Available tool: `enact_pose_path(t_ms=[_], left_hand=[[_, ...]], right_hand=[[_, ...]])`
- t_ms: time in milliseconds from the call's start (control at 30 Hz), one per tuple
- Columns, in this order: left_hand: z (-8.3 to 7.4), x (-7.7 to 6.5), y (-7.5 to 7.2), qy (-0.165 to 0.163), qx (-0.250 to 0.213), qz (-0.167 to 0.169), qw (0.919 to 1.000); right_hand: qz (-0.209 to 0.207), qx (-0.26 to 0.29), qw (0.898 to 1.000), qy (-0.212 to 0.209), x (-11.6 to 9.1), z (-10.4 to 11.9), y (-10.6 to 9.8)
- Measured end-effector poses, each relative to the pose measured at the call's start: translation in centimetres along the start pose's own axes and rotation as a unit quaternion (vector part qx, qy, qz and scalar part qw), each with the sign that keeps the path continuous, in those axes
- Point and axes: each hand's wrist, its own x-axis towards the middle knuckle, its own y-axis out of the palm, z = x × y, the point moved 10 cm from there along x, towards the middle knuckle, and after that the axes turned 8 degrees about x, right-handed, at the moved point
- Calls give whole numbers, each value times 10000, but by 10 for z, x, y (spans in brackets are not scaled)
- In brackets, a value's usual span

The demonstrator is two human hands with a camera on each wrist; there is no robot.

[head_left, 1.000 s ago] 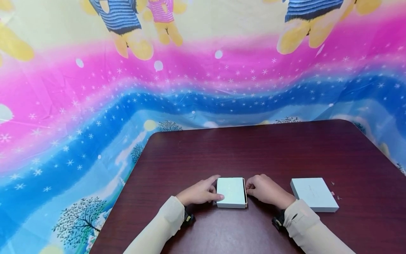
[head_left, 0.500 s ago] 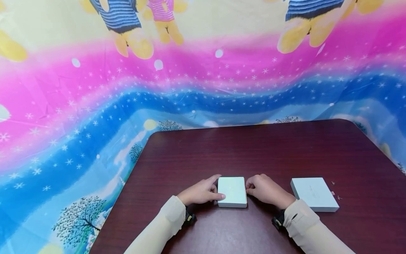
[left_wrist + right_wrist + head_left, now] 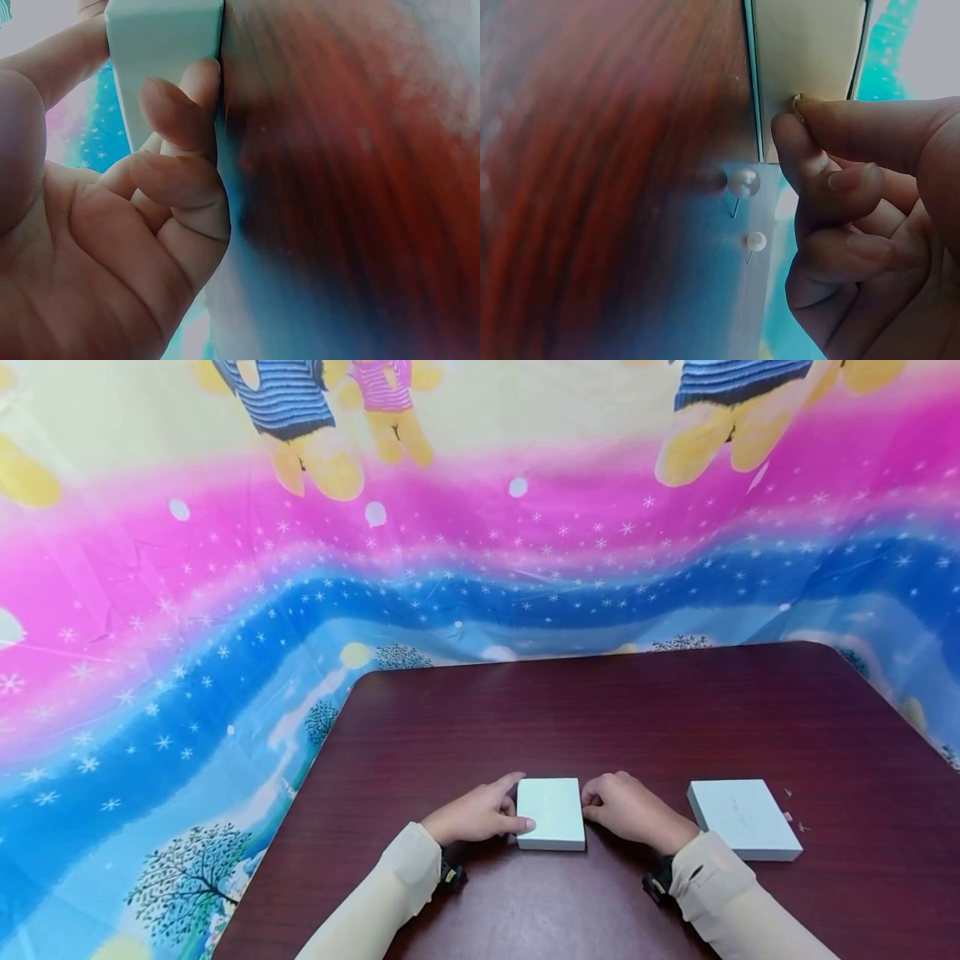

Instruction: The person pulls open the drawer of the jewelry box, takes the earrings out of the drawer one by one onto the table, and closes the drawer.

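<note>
A small white square drawer box [image 3: 550, 810] lies on the table between both hands, its drawer in line with the sleeve. My left hand [image 3: 480, 814] grips its left end, thumb over the near corner and index finger along the far side. In the left wrist view the other fingers [image 3: 184, 180] are curled beside the white box [image 3: 165, 37]. My right hand [image 3: 630, 810] is at the opposite end. The right wrist view shows its thumb and index finger pinching a small ribbon tab [image 3: 798, 105] on the pale drawer front [image 3: 806, 60].
Another white box [image 3: 744, 818], with a pinkish tab, lies right of the right hand; two tiny pieces [image 3: 801, 827] sit beyond it. Two pearl-headed pins [image 3: 743, 183] show in the right wrist view. The dark red table [image 3: 600, 718] ends at a patterned cloth [image 3: 480, 527].
The dark gap at the box's right end has gone: the sleeve has slid slightly right with my left hand, over the drawer. My right hand has stayed in place.
</note>
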Motion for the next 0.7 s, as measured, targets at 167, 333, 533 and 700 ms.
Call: enact_pose_path(t_ms=[167, 333, 533, 700], left_hand=[[0, 1, -1, 38, 35, -35, 10000], [1, 1, -2, 34, 58, -27, 10000], [5, -2, -3, -57, -22, 0, 10000], [13, -8, -8, -192, -106, -53, 9997]], right_hand=[[-5, -13, 10000, 33, 1, -1, 0], [23, 7, 9999, 158, 1, -3, 1], [65, 109, 9995, 288, 1, -6, 2], [42, 223, 9992, 330, 1, -6, -1]])
